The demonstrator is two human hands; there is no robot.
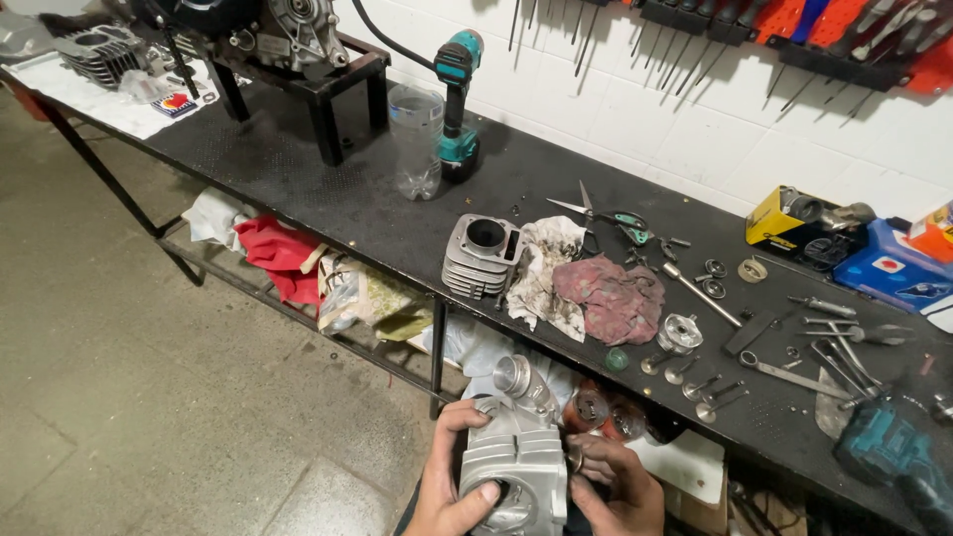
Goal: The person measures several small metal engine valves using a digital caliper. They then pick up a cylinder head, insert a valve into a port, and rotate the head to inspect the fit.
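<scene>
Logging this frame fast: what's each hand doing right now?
Left hand: closed around the left side of the cylinder head.
Right hand: closed on the same cylinder head, from its right side.

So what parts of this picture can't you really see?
- Left hand and right hand: head view, wrists cut off by the bottom edge.
- Metal engine part: its underside is hidden by both hands.
- Blue drill: blurred, at the right corner.
- Wall tools: cut off by the top edge.
</scene>
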